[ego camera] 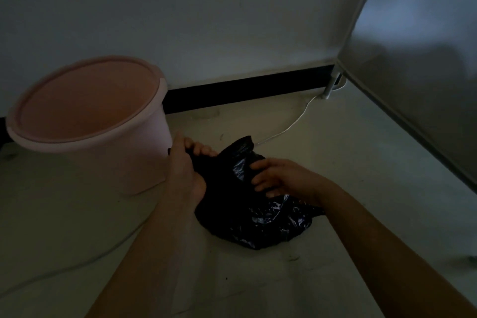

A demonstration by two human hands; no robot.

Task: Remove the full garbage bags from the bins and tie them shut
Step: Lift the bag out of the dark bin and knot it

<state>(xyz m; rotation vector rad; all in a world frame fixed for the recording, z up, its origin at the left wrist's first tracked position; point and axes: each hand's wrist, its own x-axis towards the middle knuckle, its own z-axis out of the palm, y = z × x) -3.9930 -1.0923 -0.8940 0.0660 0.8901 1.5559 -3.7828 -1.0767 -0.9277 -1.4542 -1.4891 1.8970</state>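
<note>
A black garbage bag (254,219) lies on the floor in the middle of the dim view, outside the bin. My left hand (184,162) grips the bag's upper left edge, fingers curled around the plastic. My right hand (280,178) rests on the bag's top right, its fingers closing on a fold of plastic. The bag's mouth is bunched between the two hands, with one loose flap sticking up behind them. A pink round bin (90,116) stands to the left of the bag, with no bag visible inside it.
A white wall with a black baseboard (245,88) runs behind. A grey cabinet or appliance side (418,80) stands at the right on a white leg. A thin white cable (291,124) runs across the floor behind the bag.
</note>
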